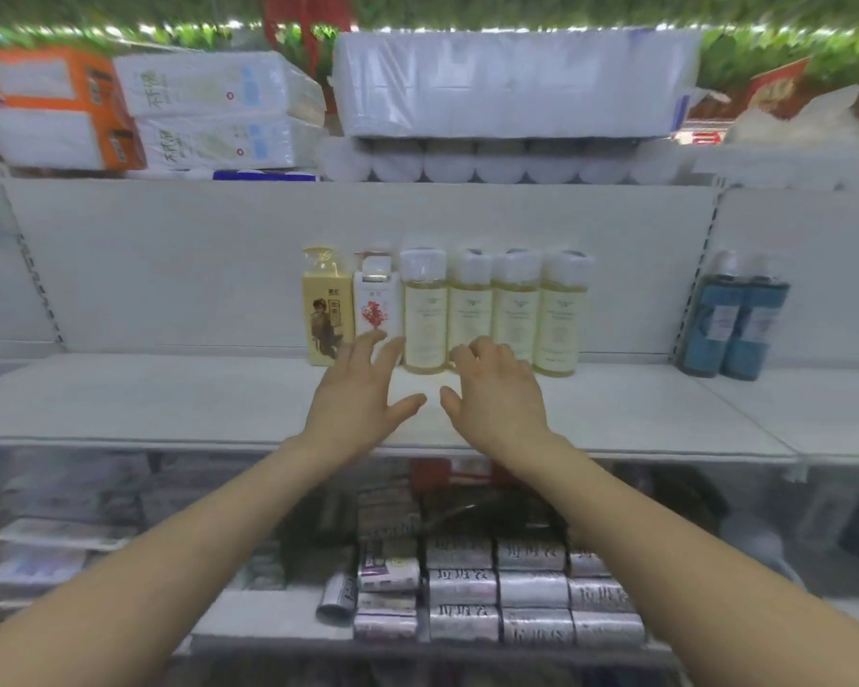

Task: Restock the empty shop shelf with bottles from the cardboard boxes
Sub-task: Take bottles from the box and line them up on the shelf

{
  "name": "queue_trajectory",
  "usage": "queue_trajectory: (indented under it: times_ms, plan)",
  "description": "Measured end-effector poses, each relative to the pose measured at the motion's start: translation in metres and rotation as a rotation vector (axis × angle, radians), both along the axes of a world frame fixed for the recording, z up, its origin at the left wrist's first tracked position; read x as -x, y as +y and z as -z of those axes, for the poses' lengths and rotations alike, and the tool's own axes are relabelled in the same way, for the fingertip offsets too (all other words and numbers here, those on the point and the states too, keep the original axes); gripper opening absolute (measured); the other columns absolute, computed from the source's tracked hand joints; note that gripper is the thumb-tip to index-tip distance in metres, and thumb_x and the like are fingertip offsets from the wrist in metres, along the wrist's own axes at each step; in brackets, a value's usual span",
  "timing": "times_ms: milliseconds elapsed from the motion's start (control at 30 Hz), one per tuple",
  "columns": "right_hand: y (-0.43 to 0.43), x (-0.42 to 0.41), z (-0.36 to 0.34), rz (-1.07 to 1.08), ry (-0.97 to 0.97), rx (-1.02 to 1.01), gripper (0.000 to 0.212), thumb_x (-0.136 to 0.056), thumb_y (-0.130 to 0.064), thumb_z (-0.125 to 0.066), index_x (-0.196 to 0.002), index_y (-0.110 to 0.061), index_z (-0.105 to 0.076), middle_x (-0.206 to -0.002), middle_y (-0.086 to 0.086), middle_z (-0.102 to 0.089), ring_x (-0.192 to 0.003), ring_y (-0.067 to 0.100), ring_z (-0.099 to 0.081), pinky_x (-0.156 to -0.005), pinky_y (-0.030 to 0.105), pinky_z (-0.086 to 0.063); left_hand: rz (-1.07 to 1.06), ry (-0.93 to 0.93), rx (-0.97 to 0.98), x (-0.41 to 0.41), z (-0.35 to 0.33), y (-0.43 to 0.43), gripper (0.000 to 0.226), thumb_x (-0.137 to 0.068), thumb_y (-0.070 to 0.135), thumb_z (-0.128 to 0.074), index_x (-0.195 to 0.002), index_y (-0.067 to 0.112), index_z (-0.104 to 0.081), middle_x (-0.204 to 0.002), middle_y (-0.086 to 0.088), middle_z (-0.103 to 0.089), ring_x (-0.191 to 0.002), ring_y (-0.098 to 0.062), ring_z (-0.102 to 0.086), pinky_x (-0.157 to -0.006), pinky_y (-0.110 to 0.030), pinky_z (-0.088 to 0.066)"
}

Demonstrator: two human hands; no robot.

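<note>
Six white and yellowish plastic bottles (469,314) stand upright, caps up, in a left-to-right row at the far middle of the white metal shelf (169,399). The left hand (363,394) and right hand (492,389) hover just before them, fingers apart, holding nothing.

Bottle labels (469,314) illegible (too blurred).

shelf (169,399) white | four bottles (492,314) pale yellow | twin bottles (735,319) blue
</note>
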State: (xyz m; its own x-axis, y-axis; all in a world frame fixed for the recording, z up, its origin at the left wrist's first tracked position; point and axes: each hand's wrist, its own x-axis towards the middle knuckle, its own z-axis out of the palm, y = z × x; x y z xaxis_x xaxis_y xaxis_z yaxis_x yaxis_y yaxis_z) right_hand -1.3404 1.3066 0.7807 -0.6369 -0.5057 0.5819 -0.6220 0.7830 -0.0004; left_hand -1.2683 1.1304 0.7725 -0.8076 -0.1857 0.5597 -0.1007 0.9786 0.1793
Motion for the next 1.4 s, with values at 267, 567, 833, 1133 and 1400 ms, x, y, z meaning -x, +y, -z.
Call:
queue_trajectory:
  times_ms: [267, 567, 833, 1133, 1400]
  plan:
    - [0.171, -0.045, 0.043, -0.05, -0.044, 0.006, 0.055, -0.096, -0.043, -0.06, -0.145, -0.018, -0.055, -0.147, 0.009, -0.052, -0.131, 0.033, -0.051, -0.1, 0.049, -0.045, -0.027, -0.023, -0.04, -0.053, 0.035, 0.182, 0.083, -0.095, 0.06, -0.067, -0.163, 0.024, -0.038, -0.167, -0.004, -0.034, -0.153, -0.028, -0.031, -0.119, -0.052, -0.04]
    - [0.269, -0.08, 0.165, -0.076, -0.207, 0.004, 0.039, -0.093, -0.034, -0.061, -0.128, -0.016, -0.061, -0.122, 0.008, -0.06, -0.108, 0.032, -0.059, -0.088, 0.049, -0.049, 0.002, -0.236, -0.028, -0.1, 0.149, 0.262, 0.08, -0.093, 0.05, -0.072, -0.159, 0.015, -0.045, -0.161, -0.012, -0.041, -0.147, -0.034, -0.04, -0.116, -0.054, -0.042]
    - [0.332, -0.132, 0.361, 0.01, -0.636, -0.104, 0.043, -0.095, -0.028, -0.065, -0.134, -0.011, -0.062, -0.125, 0.013, -0.06, -0.111, 0.038, -0.06, -0.088, 0.049, -0.051, 0.025, -0.609, -0.304, -0.143, 0.352, 0.286, 0.079, -0.091, 0.047, -0.075, -0.157, 0.014, -0.047, -0.158, -0.012, -0.044, -0.143, -0.036, -0.044, -0.115, -0.05, -0.043]
    - [0.378, -0.198, 0.589, 0.137, -1.222, -0.182, 0.053, -0.103, -0.031, -0.061, -0.151, -0.013, -0.05, -0.136, 0.015, -0.052, -0.121, 0.036, -0.056, -0.093, 0.046, -0.055, -0.045, -1.13, -0.595, -0.23, 0.584, 0.295, 0.076, -0.1, 0.046, -0.068, -0.163, 0.016, -0.036, -0.164, -0.011, -0.035, -0.148, -0.035, -0.039, -0.118, -0.047, -0.041]
    - [0.379, -0.211, 0.79, 0.256, -1.508, -0.195, 0.065, -0.104, -0.029, -0.057, -0.163, -0.017, -0.035, -0.16, 0.011, -0.035, -0.144, 0.034, -0.043, -0.11, 0.04, -0.043, -0.048, -1.268, -0.612, -0.256, 0.781, 0.309, 0.073, -0.103, 0.046, -0.065, -0.163, 0.015, -0.035, -0.166, -0.007, -0.032, -0.15, -0.031, -0.036, -0.119, -0.044, -0.039]
